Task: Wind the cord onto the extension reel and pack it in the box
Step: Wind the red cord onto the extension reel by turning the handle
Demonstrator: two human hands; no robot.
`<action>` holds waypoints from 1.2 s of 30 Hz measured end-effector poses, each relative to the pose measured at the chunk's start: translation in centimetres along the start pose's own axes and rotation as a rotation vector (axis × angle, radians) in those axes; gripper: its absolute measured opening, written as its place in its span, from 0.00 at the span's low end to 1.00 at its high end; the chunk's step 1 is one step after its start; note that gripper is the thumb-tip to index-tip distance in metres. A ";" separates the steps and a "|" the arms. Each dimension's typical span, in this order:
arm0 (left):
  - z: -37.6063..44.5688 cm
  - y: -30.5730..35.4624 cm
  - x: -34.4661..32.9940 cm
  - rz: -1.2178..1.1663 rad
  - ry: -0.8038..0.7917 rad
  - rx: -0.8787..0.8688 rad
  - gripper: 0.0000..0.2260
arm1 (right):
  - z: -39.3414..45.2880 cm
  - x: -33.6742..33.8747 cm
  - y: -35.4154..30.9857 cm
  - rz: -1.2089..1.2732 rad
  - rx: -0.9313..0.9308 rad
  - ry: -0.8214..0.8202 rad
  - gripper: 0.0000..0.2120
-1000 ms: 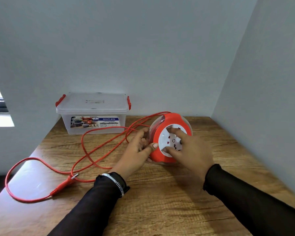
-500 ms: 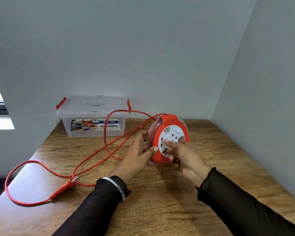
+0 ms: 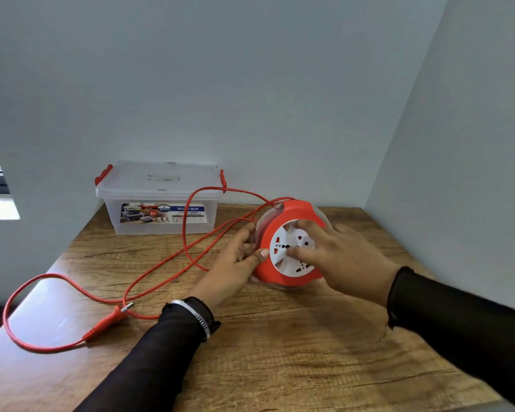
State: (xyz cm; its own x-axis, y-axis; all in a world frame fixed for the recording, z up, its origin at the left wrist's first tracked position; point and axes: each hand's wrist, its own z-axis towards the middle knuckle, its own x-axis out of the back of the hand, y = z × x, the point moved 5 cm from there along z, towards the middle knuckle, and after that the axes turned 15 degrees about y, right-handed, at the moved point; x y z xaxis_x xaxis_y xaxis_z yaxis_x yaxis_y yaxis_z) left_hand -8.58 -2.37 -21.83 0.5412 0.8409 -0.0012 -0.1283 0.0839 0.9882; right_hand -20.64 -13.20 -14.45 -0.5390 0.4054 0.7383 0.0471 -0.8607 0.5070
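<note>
Extension reel (image 3: 283,248) stands on edge, mid wooden surface (image 3: 280,352). Left hand (image 3: 235,263) grips its clear rim, thumb on the red face. Right hand (image 3: 336,257) fingers spread on the white socket disc, covering part. Cord (image 3: 149,281) lies loose, plug (image 3: 113,316) near left edge. Box (image 3: 161,200) lidded at back, contents unclear.

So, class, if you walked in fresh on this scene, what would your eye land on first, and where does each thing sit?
First the red extension reel, mid-table, gripped by the left hand while the right hand presses its white socket face. Next the red cord, looping leftward to its plug near the table's left edge. Behind stands the lidded clear box.
</note>
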 end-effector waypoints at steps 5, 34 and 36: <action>-0.2 0.5 0.1 0.007 -0.034 -0.004 0.27 | 0.5 -1.5 0.1 -0.225 0.390 -0.172 0.32; 0.0 -0.2 -0.7 -0.114 -0.014 -0.010 0.15 | -0.5 -5.4 0.8 0.655 -0.995 0.138 0.29; -0.1 0.0 -0.8 -0.096 -0.017 -0.034 0.16 | -0.3 -5.3 1.2 0.601 -0.986 0.066 0.29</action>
State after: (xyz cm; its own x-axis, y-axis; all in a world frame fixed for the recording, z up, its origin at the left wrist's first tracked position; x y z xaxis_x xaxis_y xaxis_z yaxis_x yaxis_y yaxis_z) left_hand -9.10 -2.95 -21.86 0.5664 0.8188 -0.0932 -0.1031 0.1826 0.9778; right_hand -18.00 -16.52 -17.91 -0.6965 -0.1431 0.7032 -0.3503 -0.7874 -0.5072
